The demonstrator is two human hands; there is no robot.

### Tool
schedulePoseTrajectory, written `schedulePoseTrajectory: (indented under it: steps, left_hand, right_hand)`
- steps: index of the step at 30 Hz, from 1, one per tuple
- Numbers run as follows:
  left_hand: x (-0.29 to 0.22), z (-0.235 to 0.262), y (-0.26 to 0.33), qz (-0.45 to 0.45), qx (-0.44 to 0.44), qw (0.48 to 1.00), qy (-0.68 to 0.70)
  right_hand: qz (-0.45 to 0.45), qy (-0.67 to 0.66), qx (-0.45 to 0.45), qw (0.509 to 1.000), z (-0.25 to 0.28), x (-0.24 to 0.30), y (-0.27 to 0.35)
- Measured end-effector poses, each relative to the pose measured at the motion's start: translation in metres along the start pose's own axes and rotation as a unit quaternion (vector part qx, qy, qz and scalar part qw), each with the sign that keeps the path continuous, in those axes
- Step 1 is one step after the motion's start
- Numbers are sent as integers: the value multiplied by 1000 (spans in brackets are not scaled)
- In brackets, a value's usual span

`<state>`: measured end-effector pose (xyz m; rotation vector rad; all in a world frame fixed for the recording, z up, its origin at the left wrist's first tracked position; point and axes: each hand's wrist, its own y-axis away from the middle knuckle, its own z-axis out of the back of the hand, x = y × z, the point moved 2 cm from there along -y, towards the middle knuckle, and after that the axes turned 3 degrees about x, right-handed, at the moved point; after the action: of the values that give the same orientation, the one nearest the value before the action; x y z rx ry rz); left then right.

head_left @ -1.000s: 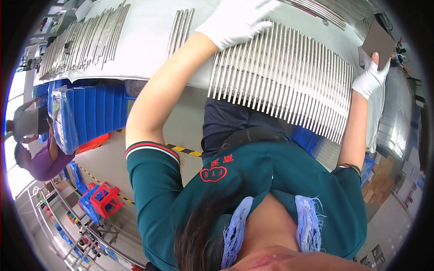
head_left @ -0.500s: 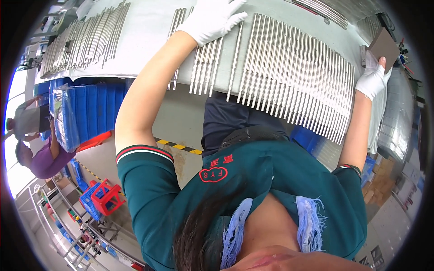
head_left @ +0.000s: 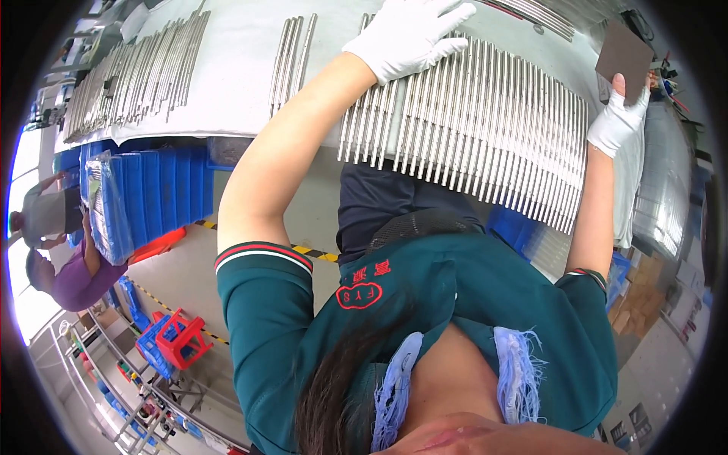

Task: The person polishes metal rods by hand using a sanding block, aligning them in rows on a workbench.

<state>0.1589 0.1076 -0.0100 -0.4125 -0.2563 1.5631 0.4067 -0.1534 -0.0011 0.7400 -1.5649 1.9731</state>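
A long row of thin metal rods (head_left: 485,129) lies side by side across the pale-covered table. My left hand (head_left: 409,38), in a white glove, rests flat over the far part of the row's left end. Its fingers are spread and point right. A few rods (head_left: 287,61) lie apart from the row, left of my forearm, which partly hides them. In my right hand (head_left: 620,125), also gloved, with a bare thumb tip, is a flat brown rectangular piece (head_left: 626,57). I hold it raised at the row's right end; its material is unclear.
Another group of metal rods (head_left: 144,72) lies on the table's left. Blue bins (head_left: 163,189) stand below that side. More rods (head_left: 535,17) lie along the far edge. Plastic-wrapped material (head_left: 663,174) is at the right. Two people (head_left: 64,265) are at the far left.
My left hand has slid right, and rods near it now sit against the main row, closing the gap. My right hand has shifted slightly away from me with the brown piece.
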Motion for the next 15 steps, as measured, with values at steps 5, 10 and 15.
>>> schedulePoseTrajectory:
  steps: [5, 10, 15]
  left_hand:
    - [28, 13, 25, 7, 86, 996, -36]
    - [39, 35, 29, 19, 49, 998, 19]
    - [-25, 5, -13, -97, -7, 995, -6]
  right_hand:
    - [9, -15, -19, 1000, 3, -1, -5]
    - [52, 40, -37, 997, 5, 7, -9]
    - [30, 53, -16, 998, 5, 12, -6]
